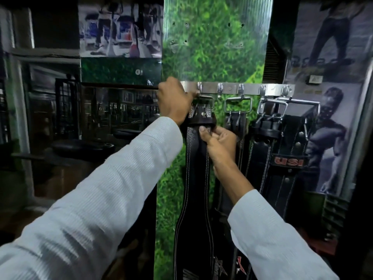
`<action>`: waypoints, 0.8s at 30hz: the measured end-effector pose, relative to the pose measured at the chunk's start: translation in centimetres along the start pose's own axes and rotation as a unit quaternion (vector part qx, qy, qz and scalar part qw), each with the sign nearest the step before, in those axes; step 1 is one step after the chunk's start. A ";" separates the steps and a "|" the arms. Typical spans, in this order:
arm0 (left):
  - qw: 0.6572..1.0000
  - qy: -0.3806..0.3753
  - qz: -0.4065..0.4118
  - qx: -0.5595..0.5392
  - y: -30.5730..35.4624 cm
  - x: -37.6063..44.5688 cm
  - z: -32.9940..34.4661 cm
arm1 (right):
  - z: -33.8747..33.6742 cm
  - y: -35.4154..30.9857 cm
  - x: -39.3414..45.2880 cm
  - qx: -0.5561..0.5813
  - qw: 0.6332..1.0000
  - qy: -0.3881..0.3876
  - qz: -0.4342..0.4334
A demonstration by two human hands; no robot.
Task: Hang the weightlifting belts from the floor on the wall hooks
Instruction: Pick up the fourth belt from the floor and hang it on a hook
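Note:
A black leather weightlifting belt [196, 178] with white stitching hangs down in front of the green wall panel. Its metal buckle [203, 100] is up at the leftmost hook [199, 87] of a steel hook rail [230, 88]. My left hand [174, 101] grips the buckle end right at that hook. My right hand [219, 139] pinches the strap just under the belt's leather loop. Whether the buckle is seated on the hook is hidden by my left hand. Two more black belts [236, 126] [282, 142] hang from hooks to the right, one with a red USI label.
The rail carries several hooks; the one beside the held buckle [220, 87] has nothing on it. A mirror and dark gym equipment [80, 146] stand to the left. Posters cover the wall at right [327, 126].

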State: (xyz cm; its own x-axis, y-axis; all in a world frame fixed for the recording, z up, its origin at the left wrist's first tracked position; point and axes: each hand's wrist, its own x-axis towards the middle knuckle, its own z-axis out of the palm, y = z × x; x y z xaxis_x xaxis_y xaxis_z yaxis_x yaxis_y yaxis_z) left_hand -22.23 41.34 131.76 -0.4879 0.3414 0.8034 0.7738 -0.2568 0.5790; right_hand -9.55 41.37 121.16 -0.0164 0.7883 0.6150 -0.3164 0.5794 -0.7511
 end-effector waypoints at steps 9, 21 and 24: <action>0.940 -0.219 -0.113 -0.237 -6.1 -8.1 -0.3 | -1.9 2.4 -2.9 -0.054 0.992 -0.087 0.077; 0.899 -0.304 -0.177 -0.262 -12.3 -21.5 -4.7 | -3.9 4.4 -14.6 -0.150 0.971 -0.061 0.178; 0.896 -0.313 -0.181 -0.259 -13.1 -25.4 -6.4 | -4.7 5.5 -18.5 -0.175 0.958 -0.063 0.217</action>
State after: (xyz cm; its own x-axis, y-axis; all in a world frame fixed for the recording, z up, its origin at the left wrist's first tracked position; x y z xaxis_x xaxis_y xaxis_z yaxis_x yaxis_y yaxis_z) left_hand -22.56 30.24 104.61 -0.2218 0.8850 0.4095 0.2404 -0.3573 0.9025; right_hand -6.57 30.93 104.53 -0.1953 0.9524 0.2342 0.0835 0.2541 -0.9636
